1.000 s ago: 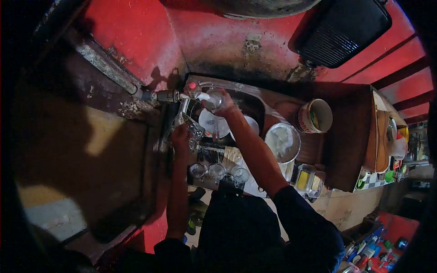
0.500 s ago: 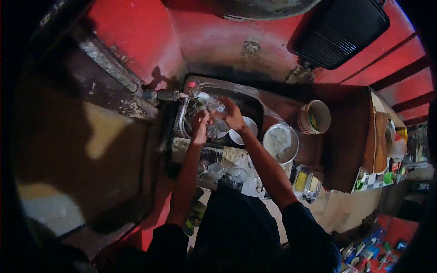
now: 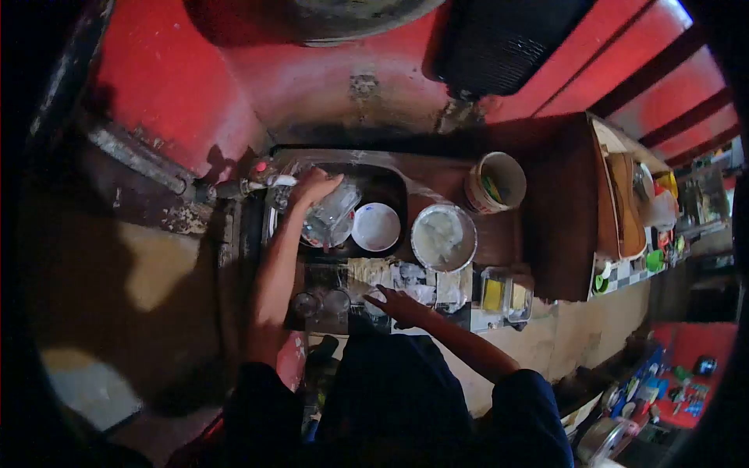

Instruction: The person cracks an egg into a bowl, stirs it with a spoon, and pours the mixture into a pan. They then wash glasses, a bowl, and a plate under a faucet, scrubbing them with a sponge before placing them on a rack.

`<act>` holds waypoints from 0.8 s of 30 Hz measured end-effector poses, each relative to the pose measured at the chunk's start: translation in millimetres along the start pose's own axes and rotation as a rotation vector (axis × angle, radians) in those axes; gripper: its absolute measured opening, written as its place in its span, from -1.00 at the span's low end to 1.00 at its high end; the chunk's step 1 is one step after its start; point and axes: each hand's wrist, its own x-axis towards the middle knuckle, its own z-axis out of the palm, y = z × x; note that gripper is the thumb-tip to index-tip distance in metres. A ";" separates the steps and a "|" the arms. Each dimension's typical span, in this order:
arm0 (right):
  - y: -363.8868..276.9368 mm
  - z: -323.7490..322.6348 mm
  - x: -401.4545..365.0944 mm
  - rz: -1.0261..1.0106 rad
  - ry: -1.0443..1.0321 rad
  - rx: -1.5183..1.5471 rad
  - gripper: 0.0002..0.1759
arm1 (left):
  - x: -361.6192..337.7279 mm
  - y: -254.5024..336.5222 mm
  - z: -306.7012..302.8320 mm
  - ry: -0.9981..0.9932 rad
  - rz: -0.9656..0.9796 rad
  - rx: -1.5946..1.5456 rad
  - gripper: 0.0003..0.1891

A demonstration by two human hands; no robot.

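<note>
Over the left side of the sink (image 3: 404, 183), my left hand (image 3: 316, 187) is closed on a clear container (image 3: 337, 209), below the tap (image 3: 273, 182). Next to that container, a white bowl (image 3: 376, 227) rests in the basin. My right hand (image 3: 399, 306) is down at the counter's near edge, its thumb and fingers around a drinking glass (image 3: 374, 307) that it partly covers. To the left of it stand two more glasses (image 3: 337, 301). Dishes under my left hand are partly hidden.
Right of the basin sits a metal bowl (image 3: 443, 238) with whitish contents, and behind it a white bucket (image 3: 496, 182). A clear tub (image 3: 495, 296) with a yellow sponge stands at the counter's front edge. A brown panel (image 3: 558, 210) rises on the right.
My right hand has left the tap area and come down to the glasses at the near edge. My left hand has moved onto the clear container. The view has shifted right.
</note>
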 end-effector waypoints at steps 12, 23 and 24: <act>44.3 19.2 6.1 0.222 0.542 0.633 -0.05 | -63.7 -90.4 20.6 -0.013 -0.181 -0.405 -0.59; 83.7 -90.9 212.1 0.120 0.310 0.469 -0.36 | -141.0 -191.8 74.6 0.407 -0.171 -1.490 -0.75; 78.9 -103.3 220.7 0.232 0.582 0.410 -0.24 | -145.3 -195.2 77.7 0.441 -0.134 -1.487 -0.77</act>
